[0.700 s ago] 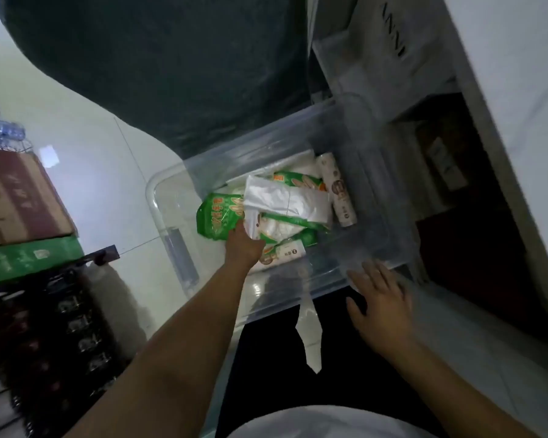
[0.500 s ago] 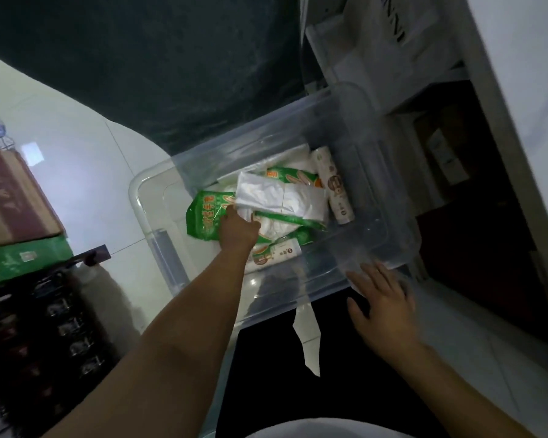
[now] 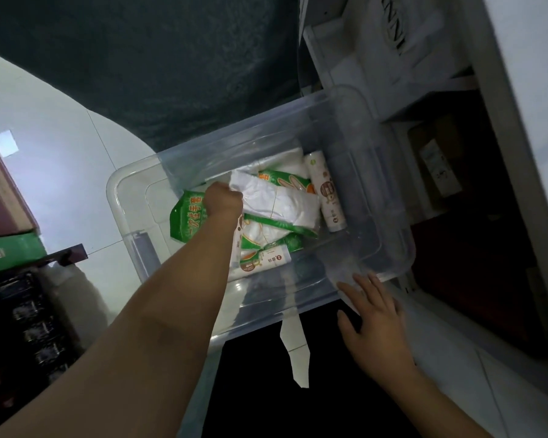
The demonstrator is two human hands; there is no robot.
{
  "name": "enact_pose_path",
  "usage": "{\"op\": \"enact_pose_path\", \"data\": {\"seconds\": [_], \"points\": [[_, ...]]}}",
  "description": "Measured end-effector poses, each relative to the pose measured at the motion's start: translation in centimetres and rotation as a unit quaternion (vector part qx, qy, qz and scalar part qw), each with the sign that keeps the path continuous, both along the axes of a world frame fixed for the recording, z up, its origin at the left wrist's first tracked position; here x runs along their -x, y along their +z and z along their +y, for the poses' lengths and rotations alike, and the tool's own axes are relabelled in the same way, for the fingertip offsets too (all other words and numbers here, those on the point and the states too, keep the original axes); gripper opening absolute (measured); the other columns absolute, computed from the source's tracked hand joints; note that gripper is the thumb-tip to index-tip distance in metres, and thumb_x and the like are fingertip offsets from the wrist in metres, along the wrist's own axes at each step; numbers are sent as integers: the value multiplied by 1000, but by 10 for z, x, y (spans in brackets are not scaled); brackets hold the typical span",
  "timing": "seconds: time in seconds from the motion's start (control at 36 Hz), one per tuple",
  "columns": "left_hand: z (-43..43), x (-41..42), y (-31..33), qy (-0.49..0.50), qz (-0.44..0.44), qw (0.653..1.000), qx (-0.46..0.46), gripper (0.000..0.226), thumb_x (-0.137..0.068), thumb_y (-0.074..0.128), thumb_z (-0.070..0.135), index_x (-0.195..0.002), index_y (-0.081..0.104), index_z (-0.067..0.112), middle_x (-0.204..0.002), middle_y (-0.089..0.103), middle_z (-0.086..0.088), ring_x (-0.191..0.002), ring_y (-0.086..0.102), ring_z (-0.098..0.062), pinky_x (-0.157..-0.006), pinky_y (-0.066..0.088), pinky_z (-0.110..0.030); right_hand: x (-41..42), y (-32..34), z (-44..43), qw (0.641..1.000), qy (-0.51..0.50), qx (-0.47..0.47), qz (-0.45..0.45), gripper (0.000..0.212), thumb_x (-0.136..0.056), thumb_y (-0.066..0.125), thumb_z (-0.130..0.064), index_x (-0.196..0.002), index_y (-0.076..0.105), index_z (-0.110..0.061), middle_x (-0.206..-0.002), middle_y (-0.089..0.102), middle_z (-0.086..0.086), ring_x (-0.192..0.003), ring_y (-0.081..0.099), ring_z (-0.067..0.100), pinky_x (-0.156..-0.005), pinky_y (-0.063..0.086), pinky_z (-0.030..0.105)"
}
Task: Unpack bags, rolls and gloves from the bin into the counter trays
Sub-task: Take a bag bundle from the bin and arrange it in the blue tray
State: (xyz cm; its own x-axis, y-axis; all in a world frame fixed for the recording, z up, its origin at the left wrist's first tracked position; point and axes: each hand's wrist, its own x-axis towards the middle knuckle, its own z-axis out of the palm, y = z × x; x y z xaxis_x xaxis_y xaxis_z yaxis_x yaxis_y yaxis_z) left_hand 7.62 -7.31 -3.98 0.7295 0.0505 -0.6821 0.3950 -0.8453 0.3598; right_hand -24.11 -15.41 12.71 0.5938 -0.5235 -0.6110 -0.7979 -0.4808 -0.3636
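Boxes [image 3: 0, 197], brown stacked on green, stand far left of the bin [image 3: 124, 197], with a dark crate [image 3: 29, 327] just nearer the camera. The clear plastic bin stands on the pale tiled floor [image 3: 54, 159], and all the goods in view lie inside it.

A green glove pack [image 3: 187, 216] leans against the other goods at the bin's left end. Just right of it, the left hand [image 3: 223, 200] reaches down into the bin. Its fingers are clenched round the left edge of a white bag bundle [image 3: 279, 203], which sits on top of the pile in the bin's middle. More green-printed packs [image 3: 285, 181] show under and behind the bundle. One roll [image 3: 326, 191] lies along the bin's right side, touching the bundle's end. A second roll [image 3: 266, 260] lies at the near side of the pile, partly under the packs.

The right hand [image 3: 374, 320] is outside the bin at its near right corner, with straight, spread fingers grasping nothing and fingertips against the bin's near wall. A white cabinet [image 3: 519, 90] with a dark opening stands right of the bin.
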Motion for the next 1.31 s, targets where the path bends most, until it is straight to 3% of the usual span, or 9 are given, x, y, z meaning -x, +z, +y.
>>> {"op": "enact_pose_path", "data": {"seconds": [0.14, 0.22, 0.39, 0.61, 0.69, 0.81, 0.97, 1.14, 1.31], "points": [[3, 18, 35, 43, -16, 994, 97, 17, -81, 67, 0, -95, 62, 9, -92, 64, -9, -81, 60, -25, -62, 47, -25, -11, 11, -7, 999, -2, -38, 39, 56, -80, 47, -45, -132, 58, -30, -150, 44, -3, -147, 24, 17, -114, 26, 54], [8, 33, 67, 31, -20, 988, 148, 17, -81, 69, 0, -83, 58, 13, -82, 62, -4, -77, 61, -27, -71, 54, -38, -19, 19, -15, 998, -18, -54, 38, 55, -79, 52, -46, -130, 61, -28, -144, 51, -2, -139, 38, 17, -113, 30, 50], [28, 61, 154, -108, -66, 962, 241, 18, -83, 70, 2, -76, 58, 14, -73, 60, 6, -68, 55, -2, -64, 45, -16, -52, 42, -38, 991, -45, -99, -74, 51, -80, 77, -12, -128, 61, -8, -129, 61, 8, -119, 57, 23, -94, 36, 19], [58, 58, 282, -254, -39, 921, 291, 32, -84, 71, 2, -74, 61, 31, -78, 66, 15, -82, 61, 6, -72, 44, -8, -105, 78, -60, 982, 90, -130, -105, 88, -73, 82, -32, -148, 36, -34, -155, 34, 3, -142, 33, 22, -115, 31, 41], [66, 57, 326, -274, -21, 909, 313, 29, -84, 71, 1, -76, 64, 27, -87, 67, 9, -86, 64, -5, -76, 50, -22, -117, 98, -58, 966, 135, -130, -180, 71, -70, 81, -33, -136, 55, -31, -144, 50, 2, -135, 43, 17, -112, 35, 37], [81, 58, 364, -279, -36, 900, 334, 31, -83, 72, 0, -74, 65, 29, -89, 70, 7, -90, 65, -9, -80, 52, -23, -120, 127, -51, 949, 118, -151, -251, 25, -80, 78, -16, -105, 75, -18, -104, 73, -4, -100, 64, 7, -86, 47, 22], [93, 60, 377, -224, -35, 906, 358, 28, -81, 74, 0, -73, 66, 25, -91, 71, -3, -88, 67, -13, -81, 55, -32, -115, 151, -44, 933, 121, -204, -270, 22, -82, 75, -19, -104, 76, -20, -95, 71, -15, -96, 64, 4, -84, 48, 20], [85, 54, 361, -248, -2, 893, 376, 19, -79, 73, -6, -76, 66, 11, -87, 71, -6, -81, 66, -9, -75, 52, -23, -114, 148, -37, 938, 80, -253, -221, 17, -82, 73, -22, -86, 74, -38, -86, 74, 2, -83, 66, 9, -80, 53, 36], [60, 46, 326, -286, 56, 882, 370, 16, -79, 74, 0, -78, 67, 14, -87, 68, -7, -83, 63, -13, -80, 55, -42, -96, 119, -30, 934, -24, -296, -199, 13, -79, 73, -17, -90, 79, -12, -86, 74, 2, -82, 64, 9, -78, 53, 38]]}}
